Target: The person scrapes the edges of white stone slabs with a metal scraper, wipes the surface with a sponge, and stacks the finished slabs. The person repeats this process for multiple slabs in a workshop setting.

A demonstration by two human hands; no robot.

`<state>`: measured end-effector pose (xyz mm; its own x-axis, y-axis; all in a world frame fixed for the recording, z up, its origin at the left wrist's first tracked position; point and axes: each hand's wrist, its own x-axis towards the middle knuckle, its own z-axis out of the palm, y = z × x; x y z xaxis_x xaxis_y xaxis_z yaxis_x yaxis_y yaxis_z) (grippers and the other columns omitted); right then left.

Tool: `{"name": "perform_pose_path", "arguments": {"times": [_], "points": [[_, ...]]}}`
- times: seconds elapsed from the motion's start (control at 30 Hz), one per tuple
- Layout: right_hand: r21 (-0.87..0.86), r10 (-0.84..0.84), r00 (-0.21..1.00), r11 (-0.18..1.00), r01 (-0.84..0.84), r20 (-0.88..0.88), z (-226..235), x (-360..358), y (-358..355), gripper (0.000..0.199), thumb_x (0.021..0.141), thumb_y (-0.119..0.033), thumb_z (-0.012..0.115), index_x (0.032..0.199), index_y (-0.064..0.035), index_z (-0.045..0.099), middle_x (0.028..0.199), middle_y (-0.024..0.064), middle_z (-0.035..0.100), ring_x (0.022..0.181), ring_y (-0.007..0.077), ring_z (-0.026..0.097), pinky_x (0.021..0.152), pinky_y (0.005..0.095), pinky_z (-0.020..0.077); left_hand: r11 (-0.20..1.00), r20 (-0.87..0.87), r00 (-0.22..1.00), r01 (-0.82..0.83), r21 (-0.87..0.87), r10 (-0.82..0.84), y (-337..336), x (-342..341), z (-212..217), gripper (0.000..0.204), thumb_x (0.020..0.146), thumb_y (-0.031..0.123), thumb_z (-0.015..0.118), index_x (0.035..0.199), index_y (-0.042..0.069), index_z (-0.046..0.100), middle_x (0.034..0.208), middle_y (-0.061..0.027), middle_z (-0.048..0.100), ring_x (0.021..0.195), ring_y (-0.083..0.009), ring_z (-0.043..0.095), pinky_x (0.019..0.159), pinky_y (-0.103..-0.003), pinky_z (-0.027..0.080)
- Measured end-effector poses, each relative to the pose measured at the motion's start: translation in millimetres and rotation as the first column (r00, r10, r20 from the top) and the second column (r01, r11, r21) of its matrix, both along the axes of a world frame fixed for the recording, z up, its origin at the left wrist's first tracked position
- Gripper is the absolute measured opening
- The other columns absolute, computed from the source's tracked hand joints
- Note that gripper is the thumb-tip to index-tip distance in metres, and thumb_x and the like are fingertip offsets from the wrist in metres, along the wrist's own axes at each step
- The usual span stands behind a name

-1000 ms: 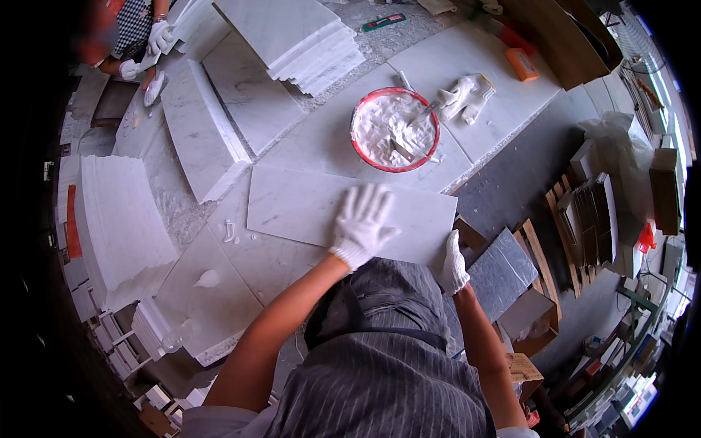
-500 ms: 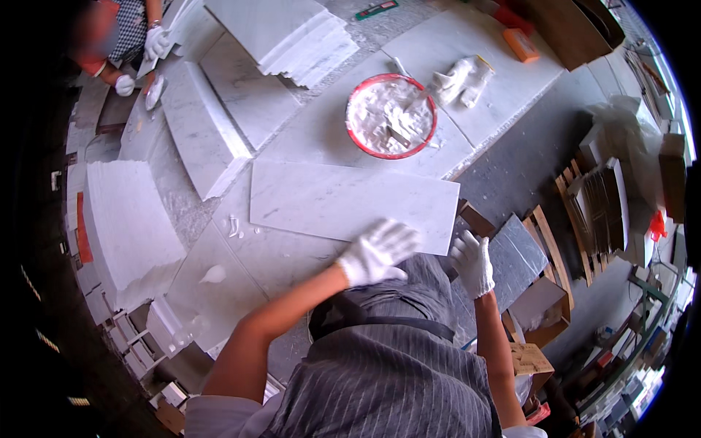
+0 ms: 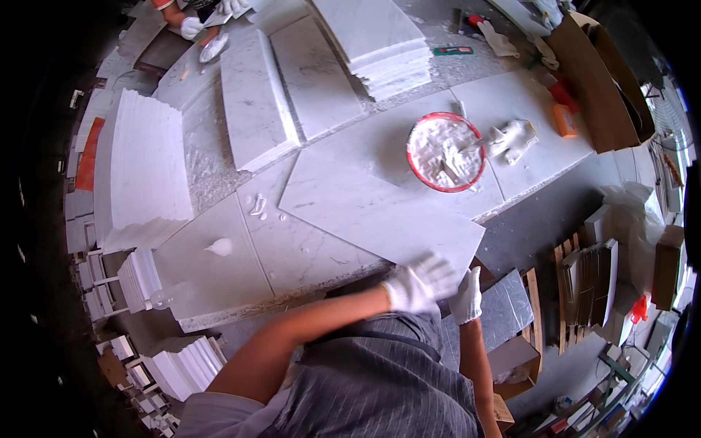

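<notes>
A loose white marble slab [image 3: 365,212] lies at an angle on the marble worktop [image 3: 219,270]. Its near right corner juts over the table's front edge. My left hand [image 3: 422,281], in a white glove and blurred, is at the slab's near edge close to that corner. My right hand [image 3: 467,296], also gloved, is just below the corner with its fingers pointing up against it. Whether either hand grips the slab does not show. Behind the slab stands a red bowl [image 3: 445,152] of white paste with a tool in it.
A crumpled white glove [image 3: 513,139] lies right of the bowl. Stacks of marble tiles [image 3: 387,44] sit at the back and more stacks [image 3: 142,168] on the left. Another person's gloved hand [image 3: 191,28] works at the far left corner. Boxes and crates [image 3: 584,292] crowd the floor on the right.
My left hand has slid back from flat on the middle of the slab to its near right edge. My right hand stays by the slab's corner.
</notes>
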<state>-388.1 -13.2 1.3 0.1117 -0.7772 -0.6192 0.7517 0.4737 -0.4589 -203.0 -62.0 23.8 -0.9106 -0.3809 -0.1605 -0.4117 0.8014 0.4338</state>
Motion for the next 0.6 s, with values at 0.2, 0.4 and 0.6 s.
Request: {"name": "perform_pose_path", "arguments": {"times": [0.2, 0.4, 0.6], "points": [[0.171, 0.05, 0.869, 0.984, 0.041, -0.492, -10.5, -35.9, 31.6, 0.058, 0.1, -0.046, 0.049, 0.139, -0.0036, 0.047, 0.123, 0.0063, 0.06, 0.105, 0.0192, 0.059, 0.089, 0.0344, 0.0483, 0.929, -0.106, 0.943, -0.282, 0.241, 0.314, -10.2, 22.3, 37.7, 0.017, 0.089, 0.014, 0.061, 0.104, 0.017, 0.07, 0.102, -0.0034, 0.071, 0.099, -0.0203, 0.066, 0.09, -0.032, 0.053], [-0.095, -0.172, 0.9, 0.985, 0.146, -0.401, 50.6, -36.8, 21.3, 0.037, 0.101, -0.017, 0.053, 0.133, -0.0008, 0.049, 0.104, 0.0063, 0.061, 0.084, 0.0112, 0.06, 0.073, 0.0255, 0.052, 0.507, -0.184, 0.496, -0.662, 0.552, 0.849, -13.1, 109.4, 69.9, 0.021, 0.091, 0.019, 0.066, 0.109, 0.009, 0.068, 0.09, -0.0103, 0.072, 0.077, -0.021, 0.07, 0.07, -0.031, 0.057], [-0.115, 0.152, 0.987, 0.981, -0.158, -0.054, 110.0, 87.3, -51.7, 0.053, 0.101, -0.043, 0.048, 0.133, -0.0007, 0.048, 0.108, 0.0097, 0.061, 0.092, 0.0184, 0.06, 0.085, 0.0361, 0.0509, 0.02, -0.02, 0.268, 0.003, 1.0, 0.963, -19.1, 104.3, 85.1, 0.105, 0.081, 0.05, 0.072, 0.153, 0.001, 0.013, 0.143, -0.025, 0.037, 0.13, -0.0314, 0.042, 0.106, -0.044, 0.043]]}}
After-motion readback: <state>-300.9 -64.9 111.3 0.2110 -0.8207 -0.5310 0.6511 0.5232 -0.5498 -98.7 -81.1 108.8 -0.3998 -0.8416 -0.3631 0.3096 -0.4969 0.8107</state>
